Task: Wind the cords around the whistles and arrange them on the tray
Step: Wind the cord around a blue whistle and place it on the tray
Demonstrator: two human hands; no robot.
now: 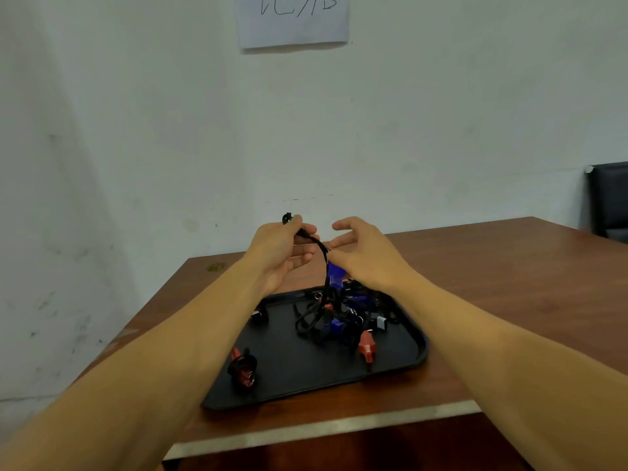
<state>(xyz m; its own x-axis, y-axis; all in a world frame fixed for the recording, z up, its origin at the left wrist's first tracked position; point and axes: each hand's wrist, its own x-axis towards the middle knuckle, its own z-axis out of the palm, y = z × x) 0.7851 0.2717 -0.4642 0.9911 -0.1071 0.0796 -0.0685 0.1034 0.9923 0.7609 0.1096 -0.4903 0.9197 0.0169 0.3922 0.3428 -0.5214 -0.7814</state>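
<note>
Both hands are up above the far end of the black tray (390, 363); the left hand (283, 251) grips a black cord (322, 253), fingers curled round it, with a small black end (287, 218) poking out past the thumb; the cord drops from that grip down into the tangle below. The right hand (362, 249) sits just beside the cord, fingers loosely spread and bent; whether a fingertip actually touches the cord, I cannot tell. A blue whistle (336, 275) hangs on the cord just above the pile; the pile of whistles and cords (334, 321) lies heaped toward the tray's far right; a red whistle (367, 346) lies at its near edge. Over at the tray's near left, a wound red whistle (243, 370) lies apart from the heap. The tray rests on a brown wooden table (492, 283); a sheet of paper (292, 20) hangs on the wall behind.
</note>
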